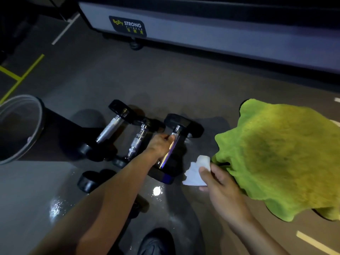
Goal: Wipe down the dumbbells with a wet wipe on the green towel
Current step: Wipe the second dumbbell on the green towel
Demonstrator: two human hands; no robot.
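Observation:
Three black dumbbells with chrome handles lie side by side on the dark gym floor. My left hand (pixel 161 146) is closed around the handle of the rightmost dumbbell (pixel 181 126). The middle dumbbell (pixel 138 139) and the left dumbbell (pixel 111 128) lie untouched beside it. My right hand (pixel 218 181) pinches a crumpled white wet wipe (pixel 196 172) just right of the held dumbbell. The green towel (pixel 281 155) lies rumpled on the floor at the right, its edge touching my right hand. Another dark dumbbell head (pixel 88 181) shows under my left forearm.
A grey bin (pixel 20 129) lies on its side at the left. A grey machine base (pixel 202 30) labelled Body Strong runs along the back. My shoe (pixel 156 242) is at the bottom. Yellow and white lines mark the floor.

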